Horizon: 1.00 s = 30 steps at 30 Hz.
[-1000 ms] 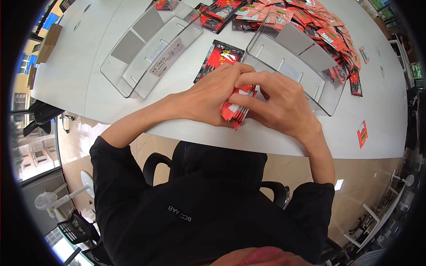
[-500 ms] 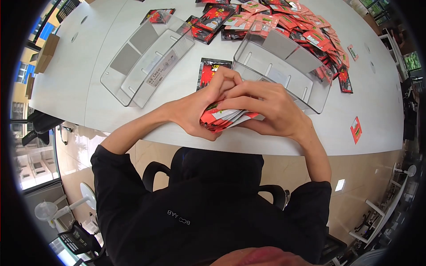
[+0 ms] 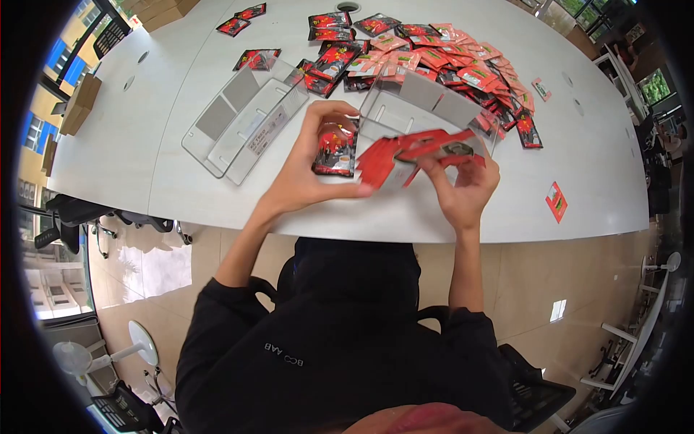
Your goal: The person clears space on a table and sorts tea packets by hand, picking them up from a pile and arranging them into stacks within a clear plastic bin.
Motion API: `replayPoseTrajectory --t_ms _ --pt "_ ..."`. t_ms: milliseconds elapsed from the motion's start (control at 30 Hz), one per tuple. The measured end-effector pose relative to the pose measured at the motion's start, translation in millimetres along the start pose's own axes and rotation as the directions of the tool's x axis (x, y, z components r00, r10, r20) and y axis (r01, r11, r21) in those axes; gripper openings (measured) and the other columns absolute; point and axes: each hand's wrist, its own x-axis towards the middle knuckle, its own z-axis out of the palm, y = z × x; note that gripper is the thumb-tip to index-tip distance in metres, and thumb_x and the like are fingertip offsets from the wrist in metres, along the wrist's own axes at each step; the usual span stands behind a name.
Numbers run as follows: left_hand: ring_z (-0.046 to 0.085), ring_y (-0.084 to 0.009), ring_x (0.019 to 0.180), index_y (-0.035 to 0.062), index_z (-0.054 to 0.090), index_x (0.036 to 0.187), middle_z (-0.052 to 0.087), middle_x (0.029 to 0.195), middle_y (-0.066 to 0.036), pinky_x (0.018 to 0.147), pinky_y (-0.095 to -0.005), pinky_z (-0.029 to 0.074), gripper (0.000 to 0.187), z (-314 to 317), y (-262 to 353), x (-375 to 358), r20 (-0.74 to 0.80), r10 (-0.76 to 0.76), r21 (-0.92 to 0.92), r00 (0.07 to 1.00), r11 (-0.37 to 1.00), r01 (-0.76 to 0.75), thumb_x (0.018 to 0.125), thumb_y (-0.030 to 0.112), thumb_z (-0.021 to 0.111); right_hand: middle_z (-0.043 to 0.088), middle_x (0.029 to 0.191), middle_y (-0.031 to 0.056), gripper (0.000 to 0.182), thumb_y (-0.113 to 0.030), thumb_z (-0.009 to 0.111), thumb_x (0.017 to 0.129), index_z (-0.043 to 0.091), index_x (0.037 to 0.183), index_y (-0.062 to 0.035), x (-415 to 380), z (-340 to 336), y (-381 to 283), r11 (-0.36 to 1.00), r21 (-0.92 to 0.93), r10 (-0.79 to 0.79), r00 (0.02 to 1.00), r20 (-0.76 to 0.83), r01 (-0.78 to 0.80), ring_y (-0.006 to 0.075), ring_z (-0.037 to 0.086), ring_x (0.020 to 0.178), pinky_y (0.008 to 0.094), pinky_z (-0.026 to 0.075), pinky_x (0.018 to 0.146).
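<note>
A fanned bunch of red sachets (image 3: 383,160) is in my right hand (image 3: 465,194), thumb on the near side, slightly blurred by motion. My left hand (image 3: 300,177) is open, its fingers curved and apart from the thumb. The left thumb tip lies right at the bunch's lower left edge. Between the left thumb and fingers, a black and red packet (image 3: 336,153) shows on the table beyond. Behind the bunch stands a clear plastic bin (image 3: 390,108), partly covered by the sachets and my right hand. Another clear bin (image 3: 242,123), with a white label, sits left of my left hand.
A large pile of pink, red and black packets (image 3: 463,61) spreads over the far side of the white table (image 3: 173,195). Single sachets lie to the right, one red (image 3: 556,202) near the front edge. Further black and red packets (image 3: 235,26) lie far left.
My hands have parted: the left has let go of the bunch and opened, while the right holds the sachets, now fanned and further forward. The view has shifted, showing more of the table's far side.
</note>
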Motion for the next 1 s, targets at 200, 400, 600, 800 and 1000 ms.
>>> replayPoseTrajectory --t_ms 200,400,600,800,1000 --pt "0.059 -0.0155 0.093 0.0017 0.050 0.131 0.058 0.117 -0.009 0.080 -0.0288 0.049 0.073 43 -3 -38 -0.170 -0.134 0.261 0.976 0.949 0.176 0.071 0.015 0.091 0.072 0.078 0.0069 0.027 -0.004 0.080 0.079 0.069 0.103 -0.0025 -16 2 0 0.919 -0.376 0.122 0.992 -0.013 -0.118 0.0120 0.064 0.058 0.0265 0.048 0.054" --pt "0.063 -0.0157 0.084 0.0013 0.055 0.132 0.069 0.114 -0.010 0.077 -0.0284 0.051 0.063 49 -1 -50 -0.212 -0.102 0.244 0.972 0.958 0.154 0.076 0.001 0.083 0.070 0.086 0.0048 0.028 -0.004 0.081 0.077 0.070 0.103 -0.0084 -41 5 -8 0.895 -0.447 0.074 0.981 0.180 0.014 0.0175 0.062 0.061 0.0286 0.049 0.056" --pt "0.067 -0.0148 0.087 0.0007 0.055 0.132 0.070 0.114 -0.012 0.079 -0.0283 0.054 0.060 51 0 -57 -0.189 -0.096 0.268 0.977 0.953 0.145 0.078 -0.004 0.080 0.069 0.096 0.0058 0.039 -0.012 0.082 0.078 0.067 0.114 -0.0083 -46 10 -3 0.918 -0.390 0.189 0.945 0.266 -0.074 0.0186 0.063 0.066 0.0291 0.051 0.059" --pt "0.068 -0.0139 0.088 -0.0016 0.052 0.129 0.065 0.121 -0.014 0.075 -0.0254 0.054 0.053 50 -5 -59 -0.241 -0.133 0.075 0.961 0.985 0.155 0.082 -0.008 0.076 0.067 0.102 0.0059 0.043 -0.013 0.082 0.079 0.068 0.119 -0.0099 -46 7 -2 0.897 -0.408 0.315 0.894 0.317 -0.171 0.0193 0.064 0.070 0.0290 0.053 0.064" --pt "0.064 -0.0192 0.111 -0.0007 0.051 0.134 0.060 0.131 -0.016 0.089 -0.0311 0.051 0.058 44 3 -57 -0.212 -0.069 0.161 0.975 0.981 0.104 0.082 -0.006 0.076 0.064 0.098 0.0043 0.044 -0.007 0.082 0.076 0.071 0.118 -0.0117 -43 5 -2 0.908 -0.378 0.291 0.922 0.254 -0.182 0.0197 0.064 0.077 0.0302 0.054 0.066"
